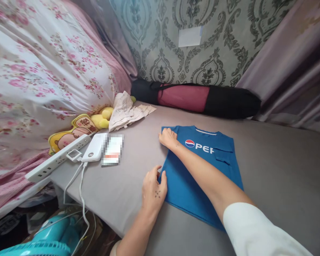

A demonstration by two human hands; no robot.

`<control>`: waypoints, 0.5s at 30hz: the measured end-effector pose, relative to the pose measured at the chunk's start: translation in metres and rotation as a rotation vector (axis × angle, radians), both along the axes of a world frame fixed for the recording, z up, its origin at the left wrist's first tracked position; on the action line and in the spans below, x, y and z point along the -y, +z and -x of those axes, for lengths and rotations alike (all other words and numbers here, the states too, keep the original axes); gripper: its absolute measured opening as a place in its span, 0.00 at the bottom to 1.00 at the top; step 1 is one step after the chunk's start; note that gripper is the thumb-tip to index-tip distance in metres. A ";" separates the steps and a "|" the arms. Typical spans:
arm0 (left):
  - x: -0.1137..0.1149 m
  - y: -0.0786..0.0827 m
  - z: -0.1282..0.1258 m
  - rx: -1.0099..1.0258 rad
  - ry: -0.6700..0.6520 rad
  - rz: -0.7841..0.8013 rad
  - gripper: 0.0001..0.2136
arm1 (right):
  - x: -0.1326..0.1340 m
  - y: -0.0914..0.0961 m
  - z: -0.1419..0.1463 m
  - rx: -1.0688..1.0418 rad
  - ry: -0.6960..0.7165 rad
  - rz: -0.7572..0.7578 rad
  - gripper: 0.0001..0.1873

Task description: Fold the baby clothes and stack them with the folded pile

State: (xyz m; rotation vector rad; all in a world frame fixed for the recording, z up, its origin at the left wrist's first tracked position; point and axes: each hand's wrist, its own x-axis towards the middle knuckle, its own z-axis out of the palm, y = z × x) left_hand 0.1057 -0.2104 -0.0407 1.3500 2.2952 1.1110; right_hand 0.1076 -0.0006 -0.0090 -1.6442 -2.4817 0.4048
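Note:
A blue T-shirt (197, 185) with a round red, white and blue logo and white letters lies on the grey bed surface, its collar pointing away from me. The sleeve on the right is folded in over the chest and covers part of the lettering. My right hand (168, 138) reaches across the shirt, its fingers closed on the far left sleeve. Lower down, my left hand (154, 188) pinches the shirt's left side edge between thumb and fingers; the fingertips are partly hidden.
A phone (112, 150) with a blurred screen, a white power bank (95, 147) and a power strip (57, 158) lie left. Beyond are yellow plush toys (104, 117) and a crumpled pale cloth (126, 113). A long black-and-maroon bag (185, 97) lies along the wall. A turquoise fan (53, 236) stands below.

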 end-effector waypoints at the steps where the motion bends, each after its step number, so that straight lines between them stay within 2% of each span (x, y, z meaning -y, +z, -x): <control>1: 0.000 0.000 0.000 0.000 -0.001 0.003 0.14 | 0.000 -0.001 0.004 -0.004 -0.015 0.006 0.22; 6: 0.000 -0.002 -0.001 -0.021 -0.003 -0.018 0.13 | -0.006 0.001 0.012 0.017 -0.058 0.062 0.21; 15: -0.001 -0.001 -0.001 -0.018 0.005 -0.046 0.13 | -0.014 0.009 0.008 -0.002 0.026 0.132 0.19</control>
